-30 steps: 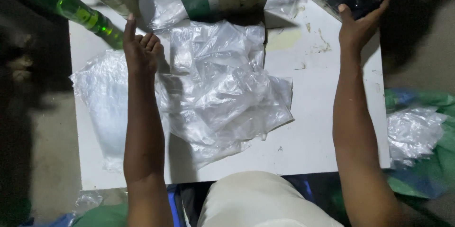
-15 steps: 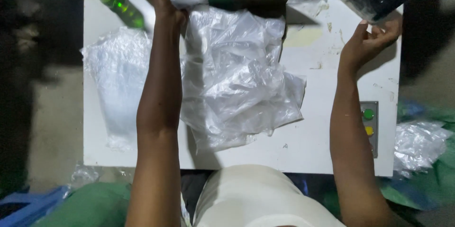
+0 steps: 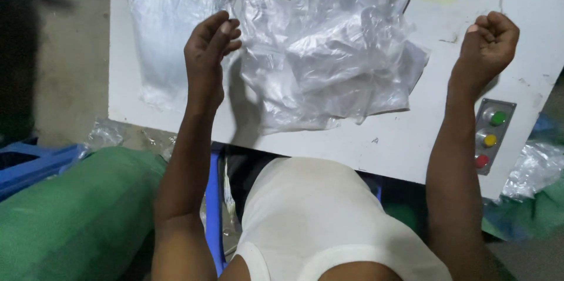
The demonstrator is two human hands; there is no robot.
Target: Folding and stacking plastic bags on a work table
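I am looking down from the head camera onto a white table (image 3: 176,105) that is carrying a loose heap of clear plastic bags (image 3: 329,52). The heap is lying across the middle of the table, crumpled and overlapping, with its near edge hanging close to the table's front edge. A flatter sheet of clear plastic (image 3: 158,28) is lying to the left of the heap, towards the table's left edge. The left hand (image 3: 207,58) is resting at the left border of the heap with its fingers curled loosely together; the fingertips are touching or just meeting the plastic, but I cannot tell whether they are actually pinching a fold. The right hand (image 3: 486,46) is sitting well apart from the heap, on the bare table to its right, and is closed into a loose fist with nothing visible inside it. A small grey control panel (image 3: 492,134) with green, yellow and red buttons is showing on the table's front right face, just below the right wrist. A green bundle (image 3: 70,216) is lying low on the left beside a blue crate (image 3: 35,166), and more crumpled plastic (image 3: 531,166) is sitting at the far right.
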